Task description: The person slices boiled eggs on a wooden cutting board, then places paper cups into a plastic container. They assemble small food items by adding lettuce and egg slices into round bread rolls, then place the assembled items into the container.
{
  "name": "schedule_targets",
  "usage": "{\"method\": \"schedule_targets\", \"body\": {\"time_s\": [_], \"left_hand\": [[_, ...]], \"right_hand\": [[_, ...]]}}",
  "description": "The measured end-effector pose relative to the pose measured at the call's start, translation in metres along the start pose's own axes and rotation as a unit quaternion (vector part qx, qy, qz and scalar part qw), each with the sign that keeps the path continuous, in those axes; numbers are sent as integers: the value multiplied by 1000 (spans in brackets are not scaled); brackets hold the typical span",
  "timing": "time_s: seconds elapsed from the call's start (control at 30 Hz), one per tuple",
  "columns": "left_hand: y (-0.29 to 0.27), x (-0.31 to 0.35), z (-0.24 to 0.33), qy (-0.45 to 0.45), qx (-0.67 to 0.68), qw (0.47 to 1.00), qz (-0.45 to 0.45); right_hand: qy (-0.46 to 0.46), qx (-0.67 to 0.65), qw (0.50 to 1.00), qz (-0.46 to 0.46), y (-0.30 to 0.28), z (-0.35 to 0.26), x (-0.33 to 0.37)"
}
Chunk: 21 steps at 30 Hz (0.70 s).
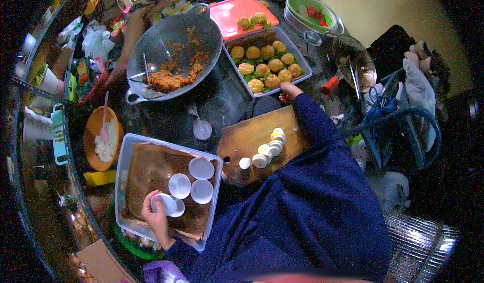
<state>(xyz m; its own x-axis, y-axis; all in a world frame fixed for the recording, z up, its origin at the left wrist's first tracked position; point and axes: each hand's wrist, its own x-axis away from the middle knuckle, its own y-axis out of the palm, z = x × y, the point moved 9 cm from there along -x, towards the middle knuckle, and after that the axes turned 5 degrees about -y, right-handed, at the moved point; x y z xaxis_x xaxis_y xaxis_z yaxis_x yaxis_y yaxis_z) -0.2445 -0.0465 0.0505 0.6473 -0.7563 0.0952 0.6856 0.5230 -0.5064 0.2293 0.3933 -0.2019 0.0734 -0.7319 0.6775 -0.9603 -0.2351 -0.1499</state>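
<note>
My left hand [157, 214] is closed on a white paper baking cup [164, 204], held over a clear plastic tub [119, 182] lined with brown paper. Several more white paper cups [201, 168] lie inside the tub, one partly behind the held cup. My right hand [289, 92], fingers curled in, is at the near right edge of a clear plastic box [308, 76]; whether it grips anything is hidden. Golden round pastries [275, 65] sit on green leaves in that box. Close to my right sleeve, sliced boiled eggs [275, 147] form a line on a wooden cutting board [242, 137].
A large wok [174, 26] holds reddish minced filling [169, 81]. Left of the tub stands an orange bowl [117, 127] with white rice and a pink spoon. Behind the pastry box lies a red lid [227, 13] with more pastries. Another person's arm [132, 41] reaches beside the wok.
</note>
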Motion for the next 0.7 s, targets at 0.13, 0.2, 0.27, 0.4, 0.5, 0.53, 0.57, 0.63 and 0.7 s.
{"method": "schedule_targets", "body": {"time_s": [0.13,0.2,0.27,0.4,0.5,0.53,0.57,0.63,0.7], "left_hand": [[-3,0,-6,-25,32,999,8],[-3,0,-3,-20,59,998,7],[-1,1,0,-22,65,998,5],[7,5,12,-27,21,999,-15],[17,7,21,-32,1,999,-28],[21,6,24,-34,0,999,-31],[24,6,29,-29,-6,999,-35],[30,4,37,-20,-27,999,-35],[36,4,39,-45,12,998,-47]], "right_hand": [[-225,595,771,19,27,-66,25],[-294,692,656,61,43,-98,37],[-240,563,789,57,33,-119,25],[-201,256,946,-6,35,-130,-14],[-293,254,919,69,33,-163,-47],[-364,316,868,119,32,-184,-49],[-397,359,829,163,34,-199,-55],[-400,465,764,202,44,-219,-72],[-389,513,738,199,53,-225,-89]]}}
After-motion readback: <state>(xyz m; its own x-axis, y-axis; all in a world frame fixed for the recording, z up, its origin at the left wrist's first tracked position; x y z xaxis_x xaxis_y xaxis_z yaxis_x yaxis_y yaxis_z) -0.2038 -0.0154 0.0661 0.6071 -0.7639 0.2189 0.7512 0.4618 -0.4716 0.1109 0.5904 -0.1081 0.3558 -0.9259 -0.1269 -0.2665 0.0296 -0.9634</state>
